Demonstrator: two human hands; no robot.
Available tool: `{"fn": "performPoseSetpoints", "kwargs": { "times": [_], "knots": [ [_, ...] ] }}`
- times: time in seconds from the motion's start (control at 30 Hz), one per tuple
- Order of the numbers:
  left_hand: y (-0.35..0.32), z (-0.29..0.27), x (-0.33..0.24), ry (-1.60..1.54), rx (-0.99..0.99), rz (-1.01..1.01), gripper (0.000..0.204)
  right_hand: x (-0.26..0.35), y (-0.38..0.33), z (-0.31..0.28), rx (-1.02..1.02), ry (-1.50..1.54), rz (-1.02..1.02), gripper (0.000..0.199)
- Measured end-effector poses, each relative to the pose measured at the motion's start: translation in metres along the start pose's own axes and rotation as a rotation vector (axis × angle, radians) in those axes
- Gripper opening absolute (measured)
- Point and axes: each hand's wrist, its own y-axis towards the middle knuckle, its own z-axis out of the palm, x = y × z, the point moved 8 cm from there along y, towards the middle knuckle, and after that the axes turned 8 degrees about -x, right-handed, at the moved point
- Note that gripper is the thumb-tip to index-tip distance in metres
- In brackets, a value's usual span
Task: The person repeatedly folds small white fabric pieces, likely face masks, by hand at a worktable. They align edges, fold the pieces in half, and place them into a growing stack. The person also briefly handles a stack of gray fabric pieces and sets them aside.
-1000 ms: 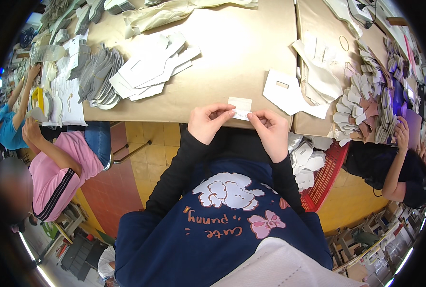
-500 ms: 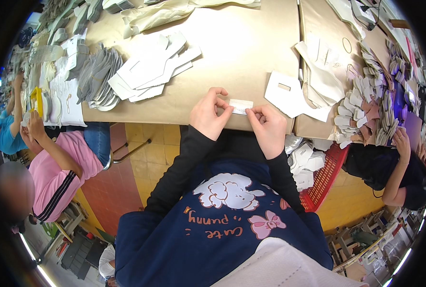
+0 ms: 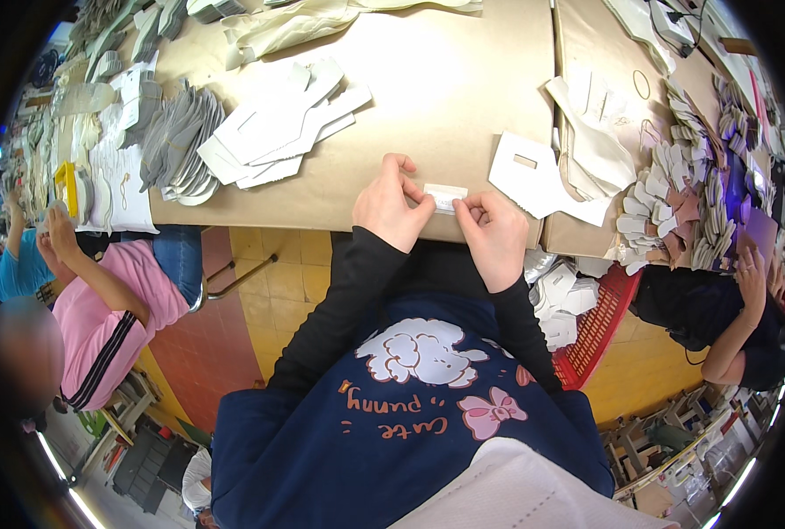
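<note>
A small white rectangular label (image 3: 446, 196) lies at the table's near edge between my two hands. My left hand (image 3: 392, 204) pinches its left end between thumb and forefinger, the other fingers curled above. At the label's right end, thumb and fingers of my right hand (image 3: 492, 231) are pinched on it. Just beyond my right hand rests a flat white cut piece (image 3: 526, 173) with a rectangular slot. Farther to the left, a fanned pile of similar white pieces (image 3: 269, 132) lies on the brown-covered table (image 3: 445, 79).
Grey cut pieces (image 3: 181, 145) are stacked left of the white pile. Curved cream pieces (image 3: 597, 145) lie to the right, beside many small bundled parts (image 3: 657, 207). Below the table edge stands a red basket (image 3: 597, 328) with white pieces. Co-workers sit on both sides.
My left hand has shifted slightly to the right along the label. My right hand stays nearly in place. The co-workers' hands on both sides have moved a little.
</note>
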Motion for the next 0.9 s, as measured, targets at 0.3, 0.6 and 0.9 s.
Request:
{"fn": "performPoseSetpoints", "kwargs": {
  "times": [0.3,0.6,0.9],
  "knots": [
    [0.0010,0.0006,-0.0023,0.013,-0.027,0.019,0.040,0.0020,0.0001,0.0006,-0.020,-0.042,0.001,0.018],
    [0.0007,0.0015,-0.0030,0.005,-0.043,0.052,0.039,0.0044,-0.0002,0.0000,-0.025,-0.068,-0.013,0.017],
    [-0.0025,0.0024,-0.0042,0.063,-0.065,0.064,0.038,0.0070,-0.0035,-0.0019,-0.089,-0.092,-0.064,0.016]
  ]
}}
